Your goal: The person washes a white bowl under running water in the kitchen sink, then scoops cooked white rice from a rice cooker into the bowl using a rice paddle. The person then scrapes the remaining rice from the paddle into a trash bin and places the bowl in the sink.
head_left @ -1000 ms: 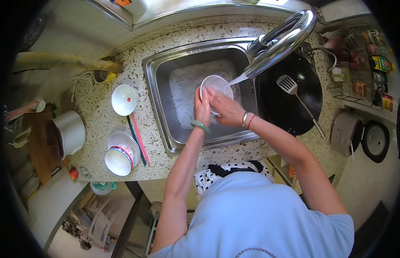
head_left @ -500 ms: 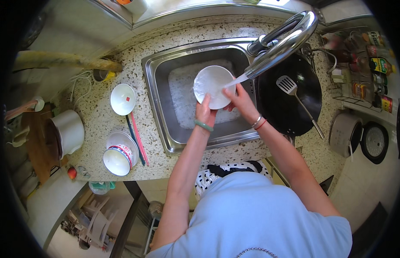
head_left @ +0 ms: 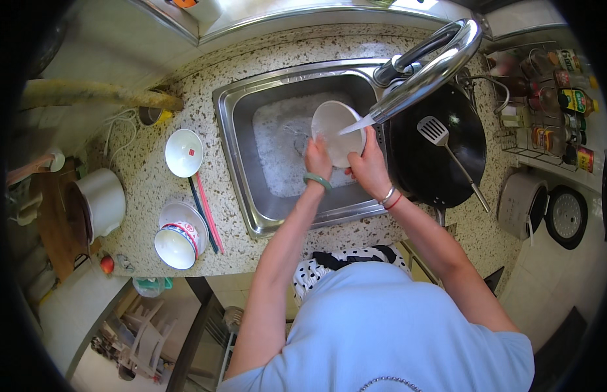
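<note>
A white bowl (head_left: 340, 146) is tilted over the sink (head_left: 246, 202), its inside facing the faucet (head_left: 423, 81). Water runs from the spout into it. My right hand (head_left: 370, 163) grips its lower right rim, thumb on the near side and fingers wrapped behind. At the bowl's left side my left hand (head_left: 318, 159) closes on the wall; its fingertips are slightly blurred and partly hidden. Beneath both hands, suds (head_left: 277, 153) and cloudy water cover the basin floor.
Left of the sink are a white bowl (head_left: 179, 162), red and dark chopsticks (head_left: 210, 219), and stacked bowls (head_left: 175, 247). A black wok (head_left: 414, 170) with a slotted spatula (head_left: 455, 153) sits at the right. Farther right are a condiment rack (head_left: 545, 153) and a grey appliance (head_left: 520, 204).
The bowl has shifted slightly right and tipped more steeply toward the faucet. My left hand has slid along its left side, while my right hand has moved down its right rim.
</note>
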The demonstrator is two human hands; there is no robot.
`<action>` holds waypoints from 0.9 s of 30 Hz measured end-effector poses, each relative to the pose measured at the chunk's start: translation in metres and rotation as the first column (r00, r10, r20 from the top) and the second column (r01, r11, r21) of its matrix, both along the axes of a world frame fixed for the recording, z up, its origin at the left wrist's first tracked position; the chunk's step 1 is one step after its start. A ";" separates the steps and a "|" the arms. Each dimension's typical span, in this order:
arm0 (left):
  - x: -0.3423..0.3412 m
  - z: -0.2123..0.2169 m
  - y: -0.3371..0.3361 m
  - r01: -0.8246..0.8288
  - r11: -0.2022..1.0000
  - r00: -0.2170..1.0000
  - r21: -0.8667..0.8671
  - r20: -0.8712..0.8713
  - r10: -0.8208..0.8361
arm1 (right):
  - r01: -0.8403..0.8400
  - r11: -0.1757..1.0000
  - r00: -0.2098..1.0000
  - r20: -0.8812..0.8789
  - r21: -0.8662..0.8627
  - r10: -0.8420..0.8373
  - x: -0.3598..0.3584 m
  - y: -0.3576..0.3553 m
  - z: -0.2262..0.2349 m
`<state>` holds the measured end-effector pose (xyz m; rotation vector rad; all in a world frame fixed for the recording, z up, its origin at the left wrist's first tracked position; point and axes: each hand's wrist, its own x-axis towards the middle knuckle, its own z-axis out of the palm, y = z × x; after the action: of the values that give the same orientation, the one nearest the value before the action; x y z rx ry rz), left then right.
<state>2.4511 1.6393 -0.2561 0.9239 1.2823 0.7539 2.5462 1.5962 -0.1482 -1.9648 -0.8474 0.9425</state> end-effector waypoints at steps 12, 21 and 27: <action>-0.031 -0.010 0.045 0.496 0.811 0.788 0.310 -0.554 -0.269 | 0.037 0.987 0.899 -0.427 -0.156 -0.101 -0.009 -0.009 0.008; 0.000 0.003 -0.020 0.156 0.939 0.988 -0.307 0.058 -0.145 | -0.059 0.986 0.959 0.283 0.157 0.012 -0.001 -0.014 -0.048; -0.021 0.008 0.034 0.445 0.862 0.799 0.242 -0.542 -0.261 | 0.068 0.994 0.962 -0.259 -0.089 -0.089 -0.009 -0.011 0.004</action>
<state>2.4300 1.6737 -0.2485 1.6970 1.3625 0.4604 2.5370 1.5854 -0.1444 -1.8720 -0.5851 1.1737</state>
